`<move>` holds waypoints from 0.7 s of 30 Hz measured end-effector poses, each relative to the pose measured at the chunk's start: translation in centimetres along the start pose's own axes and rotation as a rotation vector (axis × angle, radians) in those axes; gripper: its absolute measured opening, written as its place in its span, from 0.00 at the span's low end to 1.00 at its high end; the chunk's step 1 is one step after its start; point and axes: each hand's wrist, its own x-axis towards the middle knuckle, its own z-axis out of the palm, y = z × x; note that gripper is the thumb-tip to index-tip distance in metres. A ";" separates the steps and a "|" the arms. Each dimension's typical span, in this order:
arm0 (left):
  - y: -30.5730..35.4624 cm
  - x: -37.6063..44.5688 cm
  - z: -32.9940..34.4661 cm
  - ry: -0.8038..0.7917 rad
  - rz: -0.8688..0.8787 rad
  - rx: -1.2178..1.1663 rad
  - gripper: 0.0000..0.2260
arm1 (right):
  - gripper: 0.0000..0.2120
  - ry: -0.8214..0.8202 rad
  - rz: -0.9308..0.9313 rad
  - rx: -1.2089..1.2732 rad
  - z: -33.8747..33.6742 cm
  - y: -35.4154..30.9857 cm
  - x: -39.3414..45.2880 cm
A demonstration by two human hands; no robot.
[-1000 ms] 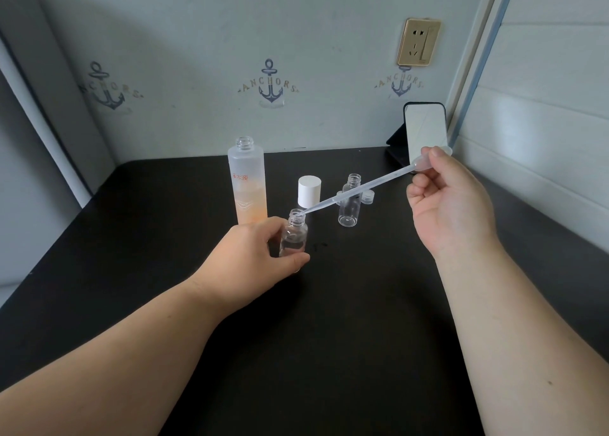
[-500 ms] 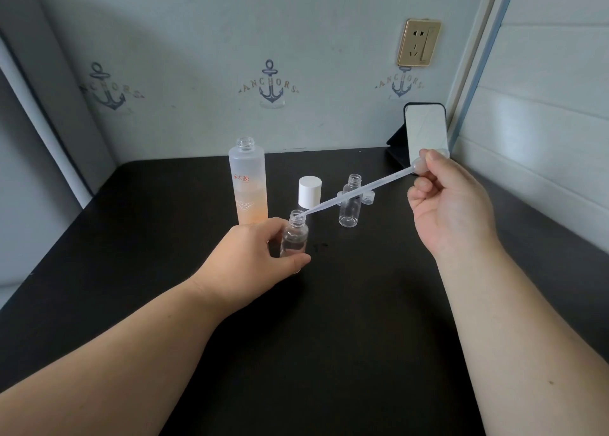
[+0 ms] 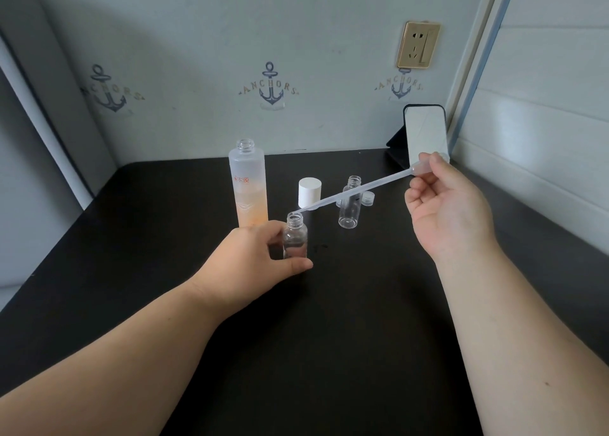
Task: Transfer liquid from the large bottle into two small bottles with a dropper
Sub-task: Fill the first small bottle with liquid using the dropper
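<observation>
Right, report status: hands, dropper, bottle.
Left hand holds near small bottle. Right hand pinches dropper bulb, tip just above its mouth. Nothing obstructing.

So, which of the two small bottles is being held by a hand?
The nearer small bottle, gripped by the left hand under the dropper tip. The other small bottle stands free, farther back, beside the white cap.

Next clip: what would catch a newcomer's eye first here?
The long clear dropper slants across the middle, its bulb pinched by the right hand and its tip at the mouth of a small bottle gripped by the left hand. Behind stands the tall, open, orange-tinted large bottle.
</observation>
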 end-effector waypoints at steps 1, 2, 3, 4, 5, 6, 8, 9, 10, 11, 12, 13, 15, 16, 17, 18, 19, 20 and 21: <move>0.0 -0.1 0.0 0.004 0.008 -0.002 0.11 | 0.07 -0.002 0.006 0.004 0.0 0.0 0.0; 0.0 -0.2 -0.1 0.016 0.015 -0.010 0.12 | 0.09 -0.005 0.012 0.008 0.0 0.0 -0.1; 0.1 -0.3 -0.2 0.042 0.021 -0.032 0.12 | 0.10 -0.006 0.017 0.012 -0.1 -0.1 -0.1; 0.1 -0.4 -0.3 0.090 0.025 -0.073 0.13 | 0.11 -0.008 0.022 0.016 -0.1 -0.1 -0.2; 0.1 -0.5 -0.4 0.161 0.028 -0.137 0.13 | 0.12 -0.011 0.026 0.018 -0.1 -0.1 -0.2; 0.1 -0.6 -0.5 0.250 0.033 -0.205 0.13 | 0.13 -0.013 0.030 0.022 -0.1 -0.1 -0.2; 0.1 -0.7 -0.8 0.444 0.037 -0.278 0.10 | 0.14 -0.015 0.040 0.039 -0.2 -0.2 -0.2; 0.0 -0.7 -0.9 0.534 0.018 -0.291 0.08 | 0.14 -0.016 0.047 0.050 -0.2 -0.2 -0.2; -0.1 -0.5 -1.0 0.611 -0.015 -0.297 0.05 | 0.14 -0.017 0.053 0.056 -0.2 -0.2 -0.1; -0.2 -0.3 -1.1 0.666 -0.050 -0.301 0.03 | 0.14 -0.017 0.058 0.058 -0.2 -0.2 -0.1; -0.5 -0.1 -1.2 0.694 -0.081 -0.304 0.07 | 0.15 -0.015 0.063 0.059 -0.2 -0.1 -0.1; -0.8 0.1 -1.3 0.685 -0.108 -0.312 0.12 | 0.15 -0.014 0.067 0.063 -0.2 -0.1 -0.1; -1.4 0.7 -1.1 0.577 -0.156 -0.348 0.24 | 0.15 -0.019 0.076 0.080 -0.2 -0.1 -0.1; -1.6 0.9 -0.9 0.507 -0.177 -0.364 0.27 | 0.15 -0.024 0.081 0.090 -0.2 -0.1 -0.1; -1.8 1.1 -0.7 0.449 -0.195 -0.360 0.27 | 0.15 -0.029 0.085 0.102 -0.2 0.0 -0.1; -2.0 1.3 -0.4 0.410 -0.215 -0.334 0.25 | 0.15 -0.033 0.089 0.113 -0.2 0.0 -0.1; -2.2 1.5 -0.3 0.386 -0.235 -0.289 0.20 | 0.14 -0.039 0.091 0.119 -0.2 0.0 -0.1; -2.3 1.7 -0.2 0.370 -0.253 -0.245 0.15 | 0.14 -0.046 0.092 0.118 -0.2 0.0 -0.1; -2.4 1.8 -0.3 0.358 -0.261 -0.217 0.12 | 0.13 -0.051 0.093 0.116 -0.2 0.1 -0.1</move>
